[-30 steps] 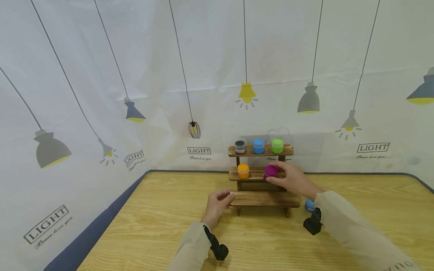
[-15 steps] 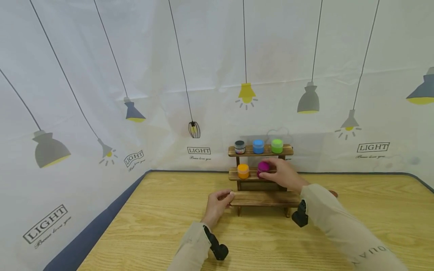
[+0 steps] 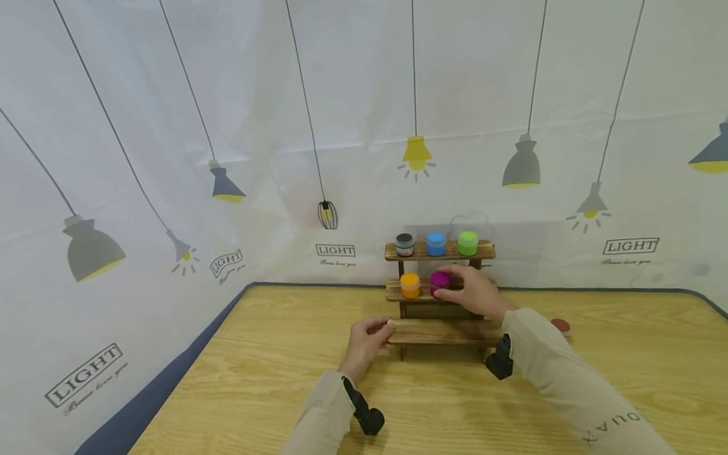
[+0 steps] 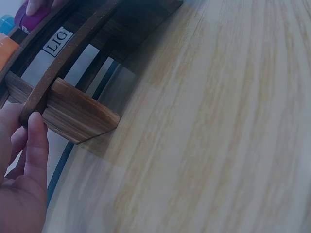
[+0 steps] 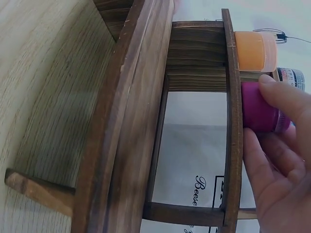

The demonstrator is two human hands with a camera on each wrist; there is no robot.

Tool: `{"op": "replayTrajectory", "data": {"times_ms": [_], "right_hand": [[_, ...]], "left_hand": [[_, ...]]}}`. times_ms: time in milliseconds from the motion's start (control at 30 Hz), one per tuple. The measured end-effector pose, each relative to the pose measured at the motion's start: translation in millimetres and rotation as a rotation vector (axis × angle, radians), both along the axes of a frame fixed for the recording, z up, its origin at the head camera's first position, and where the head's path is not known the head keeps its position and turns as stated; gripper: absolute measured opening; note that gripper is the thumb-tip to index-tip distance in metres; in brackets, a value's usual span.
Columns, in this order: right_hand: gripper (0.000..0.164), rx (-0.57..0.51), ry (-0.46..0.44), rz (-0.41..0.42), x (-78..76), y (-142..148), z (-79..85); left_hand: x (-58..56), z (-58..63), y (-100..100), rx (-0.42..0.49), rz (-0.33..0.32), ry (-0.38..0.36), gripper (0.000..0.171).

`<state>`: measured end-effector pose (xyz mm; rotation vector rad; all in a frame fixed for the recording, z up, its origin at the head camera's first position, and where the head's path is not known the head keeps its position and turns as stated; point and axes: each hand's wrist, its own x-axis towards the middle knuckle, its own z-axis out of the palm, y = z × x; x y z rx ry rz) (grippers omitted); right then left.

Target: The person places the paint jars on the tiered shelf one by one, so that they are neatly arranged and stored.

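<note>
A three-tier wooden display rack point(image 3: 443, 332) stands on the table against the backdrop. My left hand point(image 3: 366, 346) pinches the left end of its lowest shelf between thumb and fingers, as the left wrist view also shows. My right hand point(image 3: 480, 294) grips a purple paint jar point(image 3: 438, 284) on the middle shelf, thumb on one side and fingers on the other. In the right wrist view the jar point(image 5: 260, 108) sits right at the shelf board. Beside it on the left is an orange jar point(image 3: 409, 286), with a small gap between them.
On the top shelf are a black-lidded jar point(image 3: 404, 245), a blue jar point(image 3: 436, 244) and a green jar point(image 3: 468, 244). A reddish-brown lid point(image 3: 560, 325) shows behind my right sleeve point(image 3: 569, 373). Behind the table point(image 3: 273, 366) hangs a lamp-print backdrop point(image 3: 364, 189).
My right hand has moved left along the middle shelf with the purple jar, closer to the orange one. My right sleeve now covers a blue jar on the table. The left hand stays put.
</note>
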<state>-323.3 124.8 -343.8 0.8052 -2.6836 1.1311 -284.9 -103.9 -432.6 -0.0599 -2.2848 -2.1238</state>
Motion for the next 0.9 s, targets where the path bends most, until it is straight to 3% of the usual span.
{"op": "replayTrajectory", "data": {"times_ms": [900], "right_hand": [[0.041,-0.024,-0.044,-0.058,3.3,-1.9,0.2]], "left_hand": [[0.4,0.4,-0.3,0.006,-0.008,0.003,0.032]]}}
